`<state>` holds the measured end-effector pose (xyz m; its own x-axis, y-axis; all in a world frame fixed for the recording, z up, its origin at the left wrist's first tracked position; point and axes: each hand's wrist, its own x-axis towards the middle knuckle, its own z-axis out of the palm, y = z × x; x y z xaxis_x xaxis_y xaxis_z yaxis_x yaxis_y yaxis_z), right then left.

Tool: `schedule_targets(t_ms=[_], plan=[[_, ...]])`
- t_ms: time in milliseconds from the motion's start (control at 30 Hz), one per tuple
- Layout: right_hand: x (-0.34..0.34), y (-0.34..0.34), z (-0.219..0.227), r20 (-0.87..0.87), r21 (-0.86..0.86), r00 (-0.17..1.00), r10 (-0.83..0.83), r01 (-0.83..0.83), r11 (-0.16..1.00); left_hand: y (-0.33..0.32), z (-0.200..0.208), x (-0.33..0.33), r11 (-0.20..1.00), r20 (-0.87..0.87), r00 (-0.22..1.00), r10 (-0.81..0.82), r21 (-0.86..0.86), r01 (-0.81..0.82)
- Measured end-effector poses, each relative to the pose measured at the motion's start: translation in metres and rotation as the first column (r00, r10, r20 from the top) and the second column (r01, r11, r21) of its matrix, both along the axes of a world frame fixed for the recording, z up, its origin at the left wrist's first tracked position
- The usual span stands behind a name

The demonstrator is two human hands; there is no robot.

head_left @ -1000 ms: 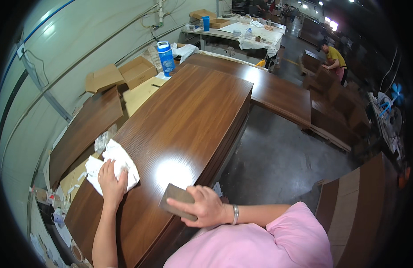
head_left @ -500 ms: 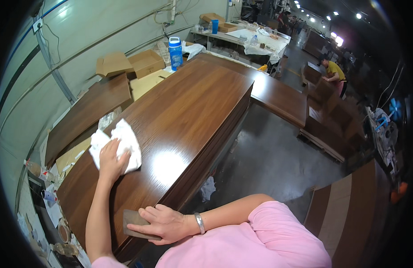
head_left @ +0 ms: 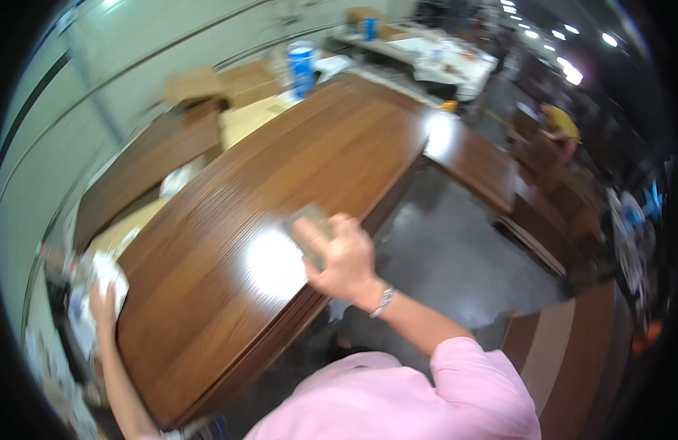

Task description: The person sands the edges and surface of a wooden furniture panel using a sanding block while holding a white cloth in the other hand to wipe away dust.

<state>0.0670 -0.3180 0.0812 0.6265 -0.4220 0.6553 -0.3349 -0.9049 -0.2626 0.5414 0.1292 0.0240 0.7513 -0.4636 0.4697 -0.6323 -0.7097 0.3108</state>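
Observation:
A large glossy brown wood-grain panel [head_left: 310,161] lies in front of me. At its left edge my left hand [head_left: 103,312] is closed on a white cloth [head_left: 110,273], beside the cluttered side surface. My right hand [head_left: 348,257] grips a flat grey-brown rectangular block [head_left: 307,233], which looks like a sanding block. It is over the middle of the panel, near the right edge, and slightly blurred. Whether the block touches the wood I cannot tell.
Another brown panel [head_left: 145,172] leans at the left beside open cardboard boxes [head_left: 247,84]. A blue bottle [head_left: 301,70] stands behind. A lower brown panel [head_left: 474,158] adjoins at the far right. Further off, a person in yellow [head_left: 562,125] bends over brown furniture pieces [head_left: 551,180].
My left hand has moved left with the white cloth, from the panel's surface to its left edge. My right hand has carried the block forward and right, over the panel. The view has shifted slightly.

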Motion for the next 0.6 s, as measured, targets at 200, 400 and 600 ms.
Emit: schedule_targets(t_ms=[200,400,600], plan=[[-0.003,0.065,0.000,0.000,-0.036,1.000,-0.027,0.027,0.999,-0.082,0.032,-0.048,0.999,0.163,0.986,0.032,0.010,-0.034],[0.039,0.256,0.004,0.020,-0.022,0.953,0.304,-0.303,0.953,-0.087,0.062,-0.082,0.980,0.063,0.991,0.114,0.156,-0.123],[0.075,0.427,-0.010,0.019,0.038,0.617,0.786,-0.786,0.617,-0.094,0.067,-0.099,0.980,-0.055,0.998,0.024,0.200,-0.013]])
